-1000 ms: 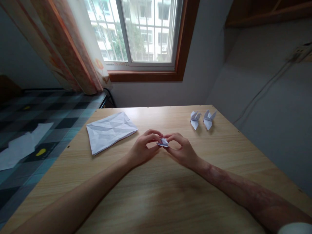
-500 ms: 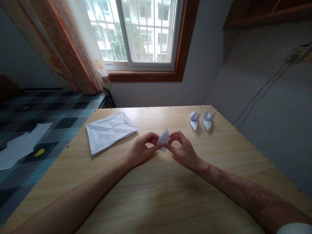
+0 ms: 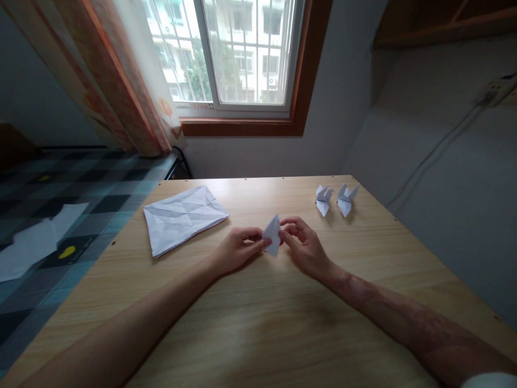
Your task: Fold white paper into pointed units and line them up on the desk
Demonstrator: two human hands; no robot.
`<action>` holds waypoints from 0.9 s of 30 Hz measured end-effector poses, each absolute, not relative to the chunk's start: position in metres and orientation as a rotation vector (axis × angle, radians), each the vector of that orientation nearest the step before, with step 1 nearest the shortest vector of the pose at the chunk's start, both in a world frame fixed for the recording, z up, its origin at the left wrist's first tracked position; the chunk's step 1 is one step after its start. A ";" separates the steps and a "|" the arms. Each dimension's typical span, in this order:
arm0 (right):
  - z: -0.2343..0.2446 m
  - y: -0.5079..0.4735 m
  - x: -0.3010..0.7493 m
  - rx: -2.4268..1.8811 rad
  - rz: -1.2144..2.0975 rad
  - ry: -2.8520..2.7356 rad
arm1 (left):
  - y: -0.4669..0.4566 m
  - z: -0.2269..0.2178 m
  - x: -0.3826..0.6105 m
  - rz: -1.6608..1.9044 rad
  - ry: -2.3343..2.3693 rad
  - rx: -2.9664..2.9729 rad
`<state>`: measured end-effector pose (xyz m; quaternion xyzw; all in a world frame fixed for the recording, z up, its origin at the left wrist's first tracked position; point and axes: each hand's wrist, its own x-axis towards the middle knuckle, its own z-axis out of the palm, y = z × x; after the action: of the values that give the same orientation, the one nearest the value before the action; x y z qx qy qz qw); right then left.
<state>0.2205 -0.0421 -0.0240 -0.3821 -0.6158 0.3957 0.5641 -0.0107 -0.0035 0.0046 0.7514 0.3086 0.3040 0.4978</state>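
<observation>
A small piece of folded white paper, pointed at top and bottom, is held up over the middle of the table. My left hand pinches its left side, thumb in front and fingers behind. At its right edge, the thumb and fingers of my right hand close on the paper. The fingertips behind the paper are partly hidden. Two folded paper cranes stand beyond my right hand, side by side. Left of my hands lies a creased white sheet stack.
The wooden table reaches to the wall below a window. On the left, a bed with a checked cover holds loose white papers. A cable runs down the right wall from a socket.
My right thumb has moved up from the paper's lower front to its right edge. More of the paper's front face shows now. The cranes and sheets stay where they were.
</observation>
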 end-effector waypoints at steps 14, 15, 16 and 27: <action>-0.020 -0.042 0.224 -0.885 0.985 -1.488 | -0.002 0.010 -0.013 0.617 0.642 1.826; -0.020 -0.041 0.224 -0.893 0.982 -1.487 | -0.002 0.011 -0.013 0.611 0.643 1.828; -0.020 -0.041 0.224 -0.899 0.984 -1.483 | -0.002 0.012 -0.013 0.602 0.644 1.831; -0.023 -0.038 0.225 -0.937 1.005 -1.422 | -0.001 0.006 -0.016 0.527 0.613 1.866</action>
<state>0.2246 -0.0380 -0.0233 -0.3958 -0.6007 0.4245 0.5499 -0.0157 -0.0006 0.0063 0.7805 0.2564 0.2202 0.5259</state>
